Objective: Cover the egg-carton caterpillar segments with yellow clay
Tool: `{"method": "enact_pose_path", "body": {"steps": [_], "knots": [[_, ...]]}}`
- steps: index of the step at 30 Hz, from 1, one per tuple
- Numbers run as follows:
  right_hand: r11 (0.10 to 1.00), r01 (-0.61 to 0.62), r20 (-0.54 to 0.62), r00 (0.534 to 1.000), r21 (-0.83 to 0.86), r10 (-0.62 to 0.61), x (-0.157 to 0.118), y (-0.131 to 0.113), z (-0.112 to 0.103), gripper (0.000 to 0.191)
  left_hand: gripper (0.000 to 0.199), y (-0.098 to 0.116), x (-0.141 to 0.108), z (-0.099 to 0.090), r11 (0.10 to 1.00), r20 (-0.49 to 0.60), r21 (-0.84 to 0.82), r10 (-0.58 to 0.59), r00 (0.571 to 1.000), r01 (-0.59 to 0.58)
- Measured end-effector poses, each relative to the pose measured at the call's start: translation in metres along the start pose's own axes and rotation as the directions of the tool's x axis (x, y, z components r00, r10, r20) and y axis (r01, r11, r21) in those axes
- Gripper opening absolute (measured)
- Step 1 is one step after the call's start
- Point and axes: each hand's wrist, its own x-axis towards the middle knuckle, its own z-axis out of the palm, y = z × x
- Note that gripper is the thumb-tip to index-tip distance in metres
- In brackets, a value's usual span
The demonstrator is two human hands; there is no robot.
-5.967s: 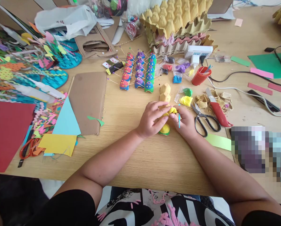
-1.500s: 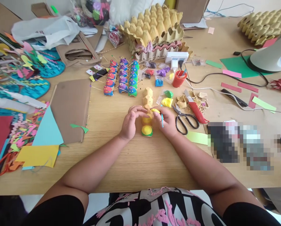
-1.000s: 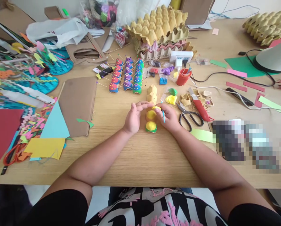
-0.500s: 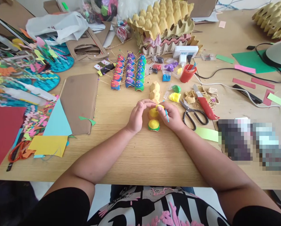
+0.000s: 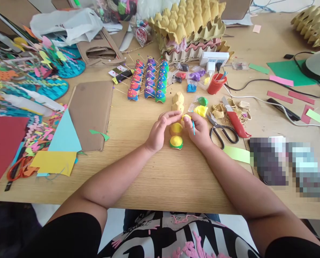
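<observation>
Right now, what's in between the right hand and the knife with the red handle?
A pair of black-handled scissors lies there, between the right hand, which pinches yellow clay, and the red-handled knife, as the head view shows.

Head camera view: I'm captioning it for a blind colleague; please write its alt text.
A person's right hand holds a yellow lump and a thin blue stick, the left hand close by, over a row of egg-carton cups on a wooden table. Scissors and a red-handled knife lie to the right; three rows of colorful cups stand farther back.
</observation>
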Motion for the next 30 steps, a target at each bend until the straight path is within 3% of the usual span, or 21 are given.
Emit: {"method": "enact_pose_path", "body": {"steps": [4,8,14,26,30], "knots": [[0.999,0.024,-0.033,0.999,-0.024,-0.025,-0.0013,-0.0012,-0.0004,0.077,0.083,0.0015,0.0022,0.0020,0.981,-0.016,-0.196,-0.008,1.000,0.005],[1.000,0.017,-0.013,1.000,0.001,-0.017,-0.0021,-0.0003,0.0001,0.076,0.088,0.0053,0.0052,0.0040,0.950,-0.030,-0.308,-0.073,0.997,0.060],[1.000,0.014,0.007,1.000,0.016,-0.014,-0.0003,0.0031,0.0005,0.072,0.100,0.0066,0.0083,0.0031,0.965,-0.016,-0.241,-0.110,0.994,0.103],[1.000,-0.019,0.061,0.998,0.001,0.019,-0.0015,-0.0020,0.0019,0.080,0.096,0.0001,0.0000,-0.0017,0.996,0.097,0.060,0.063,0.993,-0.069],[1.000,-0.028,0.063,0.998,0.004,0.028,-0.0019,-0.0022,0.0012,0.079,0.090,-0.0022,-0.0004,-0.0024,0.994,0.113,0.036,0.103,0.988,-0.107]]}}
